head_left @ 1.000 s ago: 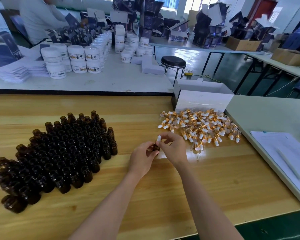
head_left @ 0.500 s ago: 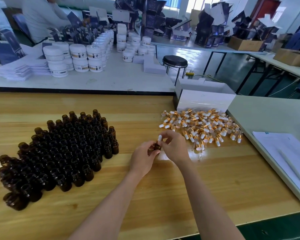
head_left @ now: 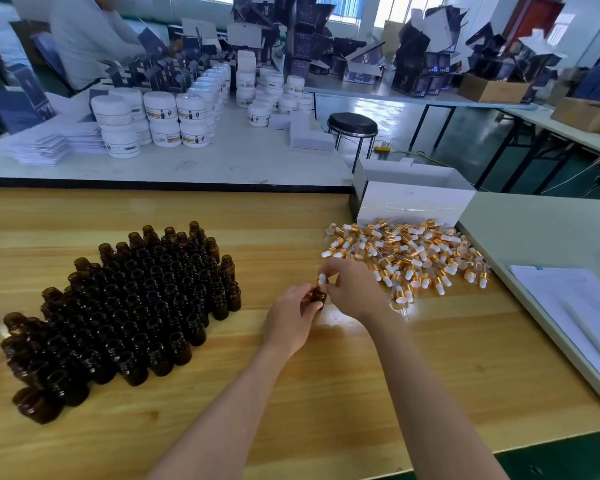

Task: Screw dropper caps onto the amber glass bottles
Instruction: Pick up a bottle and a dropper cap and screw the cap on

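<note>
Small amber glass bottle [head_left: 318,296], left hand [head_left: 291,320] clasped round; white-bulbed gold dropper cap [head_left: 322,279], right hand [head_left: 355,289] still pinching: tightening unfinished.

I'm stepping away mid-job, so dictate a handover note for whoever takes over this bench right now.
Left hand grips one amber bottle. Right hand pinches the dropper cap on its neck, tightness unclear.
Uncapped bottles stand at left on the wooden table. Loose caps lie piled at right by the white box.
Done: no capped bottle seen.
To do: tighten this one, then cap the rest.
</note>
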